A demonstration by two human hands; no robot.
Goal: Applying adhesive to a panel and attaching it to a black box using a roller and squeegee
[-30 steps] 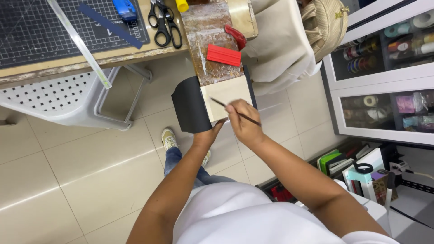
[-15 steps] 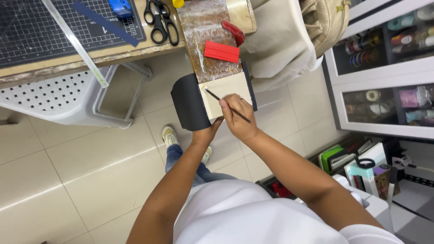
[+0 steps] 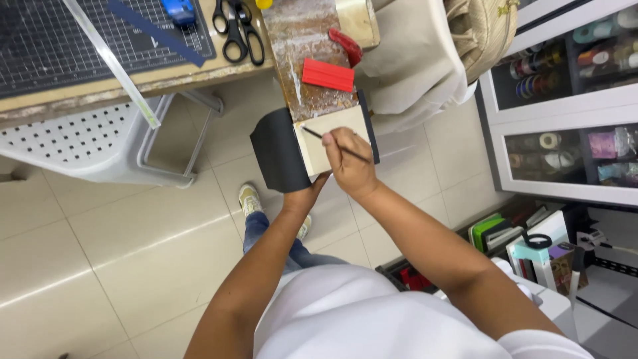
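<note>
Your left hand point(image 3: 307, 194) is gripping the black-backed card point(image 3: 332, 136) from below — just under the red block point(image 3: 327, 74) — while your right hand point(image 3: 351, 166) is pinching a thin brush point(image 3: 335, 143) on it.

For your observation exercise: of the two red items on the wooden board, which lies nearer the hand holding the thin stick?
The flat red rectangle, just above the right hand; the curved red piece lies farther up the board.

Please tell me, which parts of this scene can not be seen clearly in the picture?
- Head view: the left hand is mostly under the black-wrapped board; its grip is hidden.
- The thin tool in the right hand: its tip is too small to identify.
- The black scissors and cutting mat are cut off by the top edge.
- Items behind the cabinet glass are blurred.
</note>
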